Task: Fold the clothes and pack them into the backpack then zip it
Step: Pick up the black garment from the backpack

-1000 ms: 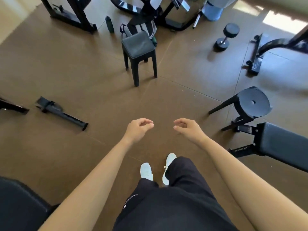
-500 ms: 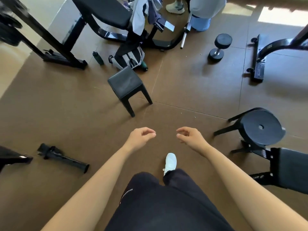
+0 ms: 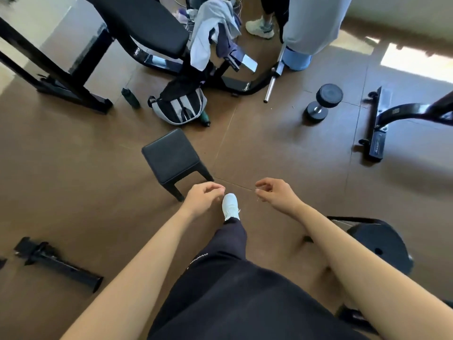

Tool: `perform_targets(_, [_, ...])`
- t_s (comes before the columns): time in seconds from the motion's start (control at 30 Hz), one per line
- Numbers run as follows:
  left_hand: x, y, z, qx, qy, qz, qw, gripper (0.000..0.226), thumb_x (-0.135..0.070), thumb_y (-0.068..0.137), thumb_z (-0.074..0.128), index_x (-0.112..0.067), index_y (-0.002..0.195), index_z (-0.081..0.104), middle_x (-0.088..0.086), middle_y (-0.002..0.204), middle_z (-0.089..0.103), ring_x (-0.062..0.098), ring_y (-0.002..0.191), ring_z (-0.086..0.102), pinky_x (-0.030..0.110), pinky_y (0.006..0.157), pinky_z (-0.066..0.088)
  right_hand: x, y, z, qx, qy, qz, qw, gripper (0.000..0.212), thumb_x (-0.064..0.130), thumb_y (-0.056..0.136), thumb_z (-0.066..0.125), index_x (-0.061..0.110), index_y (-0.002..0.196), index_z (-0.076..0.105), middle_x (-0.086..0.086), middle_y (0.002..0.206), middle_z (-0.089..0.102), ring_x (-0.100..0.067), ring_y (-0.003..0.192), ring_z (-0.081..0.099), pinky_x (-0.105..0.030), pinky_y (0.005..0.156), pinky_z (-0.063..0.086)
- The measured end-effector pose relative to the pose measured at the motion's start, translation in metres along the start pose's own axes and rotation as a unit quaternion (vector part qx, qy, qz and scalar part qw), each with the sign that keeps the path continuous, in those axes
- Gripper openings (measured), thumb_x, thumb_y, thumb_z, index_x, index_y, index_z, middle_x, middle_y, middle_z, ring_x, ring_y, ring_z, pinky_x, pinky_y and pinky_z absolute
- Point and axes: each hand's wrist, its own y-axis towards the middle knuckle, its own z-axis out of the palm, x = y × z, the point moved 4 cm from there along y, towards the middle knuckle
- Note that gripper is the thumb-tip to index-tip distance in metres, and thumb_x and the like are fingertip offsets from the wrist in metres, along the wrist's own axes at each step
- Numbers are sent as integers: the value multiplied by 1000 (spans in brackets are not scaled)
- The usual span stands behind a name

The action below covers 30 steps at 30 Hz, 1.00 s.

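Left hand: the left hand (image 3: 203,198) is held out in front of the body, fingers loosely curled, with nothing in it.
Right hand: the right hand (image 3: 275,195) is likewise loosely curled and empty, apart from the left.
Foot: a white lace-up trainer (image 3: 230,206) is seen on the brown floor mat (image 3: 73,192) between the hands.
Stool: a small black padded stool (image 3: 171,157) stands just beyond the left hand.
Backpack: the grey and black striped fabric backpack (image 3: 180,107) lies on the mat beyond the stool, at the foot of the black padded weight bench (image 3: 147,23).
Clothes: pale grey and purple garments (image 3: 213,30) are draped over the bench's near end, above the backpack.
Step judged: the approach; the stool is best skirted, and the garments taken one at a time for folding.
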Motion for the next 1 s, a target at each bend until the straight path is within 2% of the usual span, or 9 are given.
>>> perform_targets(0.2, [-66,104,-43,-12,-30,-12,999,14,-21,98,65,-13,101,77,12,102,77,19,87,67,44,99,52,71,94,-54,30,-80,-7,996,27,30,97,64,17,120,69,8,92,67,-16,90,65,-34,91,53])
perform_targets(0.3, [-106,147,-69,-16,-20,-17,1000,16,-28,99,63,-20,103,76,7,104,76,20,97,69,38,93,53,108,142,-82,36,-92,-22,995,28,29,99,62,15,123,68,8,91,65,-16,91,64,-32,89,52])
perform_targets(0.37, [-127,175,-86,-17,-25,-19,999,14,-31,99,63,-25,102,75,3,104,76,19,102,69,38,97,53,129,173,-97,44,-91,-29,994,27,28,100,61,16,123,67,9,91,65,-15,91,64,-29,85,50])
perform_targets(0.47, [-146,217,-110,-28,-36,-39,998,13,-33,98,64,-27,101,76,2,103,77,19,103,70,42,101,54,155,225,-114,57,-92,-28,994,26,30,98,62,19,121,69,5,94,68,-16,94,66,-33,91,52])
perform_targets(0.57, [-160,256,-132,-59,-52,-57,995,13,-27,97,65,-24,98,77,3,100,78,23,102,71,41,99,54,179,282,-128,74,-84,-29,993,20,25,97,63,19,116,70,10,83,68,-15,89,63,-28,86,46])
perform_targets(0.67, [-174,298,-153,-84,-63,-88,991,15,-23,98,64,-18,101,77,3,102,78,25,103,71,33,91,52,205,346,-142,99,-83,-40,991,18,23,97,63,20,114,69,14,80,66,-15,88,62,-28,86,45])
perform_targets(0.8, [-201,357,-187,-123,-80,-128,981,17,-22,98,64,-14,104,77,3,103,78,24,100,72,32,89,52,246,440,-161,140,-90,-57,984,18,25,95,65,22,112,71,2,93,71,-19,93,67,-34,89,52])
perform_targets(0.87, [-218,379,-204,-142,-90,-148,975,17,-23,99,63,-14,105,77,3,104,78,21,96,71,34,90,53,270,480,-174,155,-103,-69,980,20,27,95,64,22,113,71,3,99,70,-18,97,67,-35,93,53])
perform_targets(1.0, [-252,417,-246,-191,-145,-154,958,17,-19,100,62,-12,105,77,8,106,77,24,99,71,32,90,54,324,552,-193,185,-147,-108,966,19,26,95,63,21,111,71,2,101,71,-20,97,68,-36,92,54])
